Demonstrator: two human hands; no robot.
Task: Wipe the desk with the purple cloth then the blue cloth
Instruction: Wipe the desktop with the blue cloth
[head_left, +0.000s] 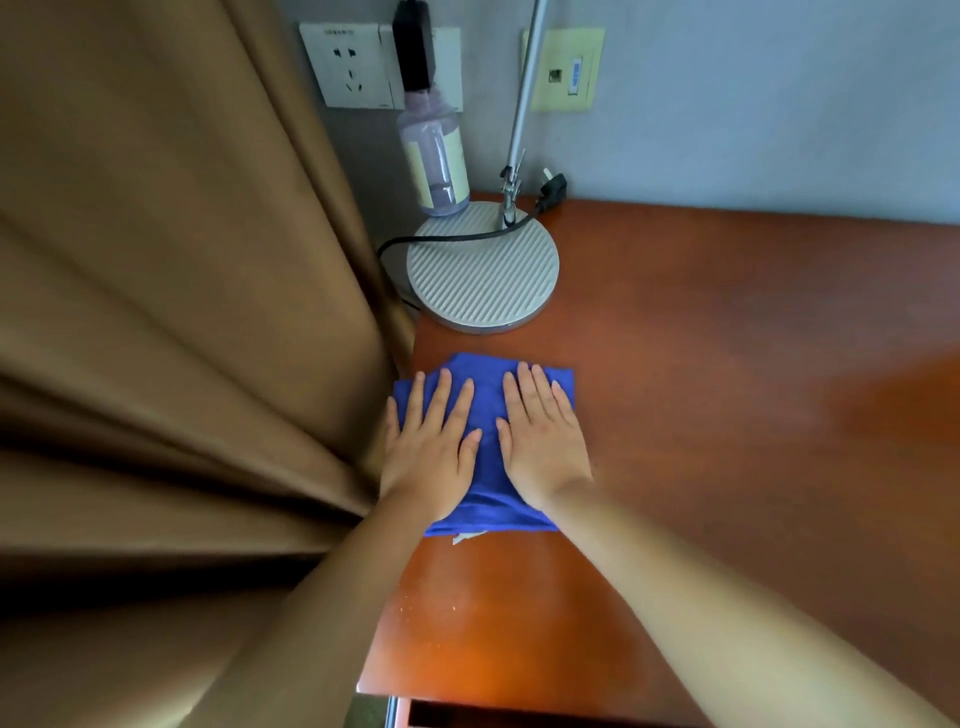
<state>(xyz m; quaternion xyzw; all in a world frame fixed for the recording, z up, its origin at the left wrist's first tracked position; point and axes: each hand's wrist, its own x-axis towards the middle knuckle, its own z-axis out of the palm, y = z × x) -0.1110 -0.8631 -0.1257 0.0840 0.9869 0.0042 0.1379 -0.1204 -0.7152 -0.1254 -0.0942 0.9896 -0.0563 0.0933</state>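
Two hands are pressing flat on the blue cloth (487, 457) in the head view, the only view supplied. The left hand (431, 447) is lying with fingers straight and slightly spread on the cloth's left half, its outer edge reaching the desk's left border beside the brown curtain (171, 338). The right hand (543, 441) is lying likewise on the right half, fingers straight and close together; neither hand is pinching or bunching the fabric. The cloth is resting on the left part of the desk (727, 415), just in front of the round lamp base (483, 270). No purple cloth is showing, so the second wiping step appears to be in hand. Pale specks are showing on the desk nearer the person; the next move probably calls for dragging the cloth across them under even downward pressure, clear of the lamp cable (452, 238).
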